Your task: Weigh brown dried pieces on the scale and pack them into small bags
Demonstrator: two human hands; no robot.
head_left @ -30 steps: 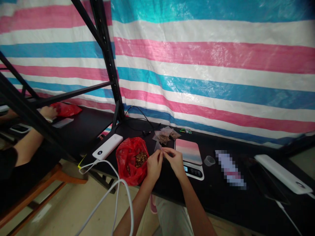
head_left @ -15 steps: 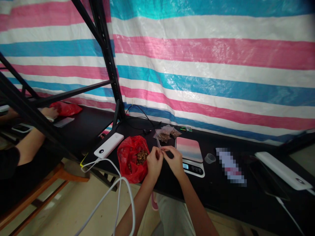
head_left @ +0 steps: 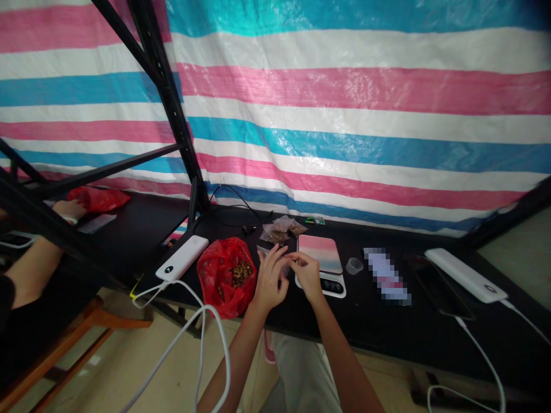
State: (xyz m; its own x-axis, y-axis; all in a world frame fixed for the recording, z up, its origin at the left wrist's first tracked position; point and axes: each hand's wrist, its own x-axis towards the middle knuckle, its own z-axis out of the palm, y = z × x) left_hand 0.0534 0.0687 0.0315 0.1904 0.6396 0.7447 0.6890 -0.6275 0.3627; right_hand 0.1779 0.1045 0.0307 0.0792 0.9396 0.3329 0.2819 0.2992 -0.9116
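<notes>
While both hands pinch, seemingly, a small clear bag, grip closed.

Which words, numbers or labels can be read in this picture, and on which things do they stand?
No text can be read.
Scale: its small display by the right hand is too small to read.
Blurred packet: the label is pixelated.
Power bank: only a round mark, no legible words.
Striped tarp: no print visible.
</notes>
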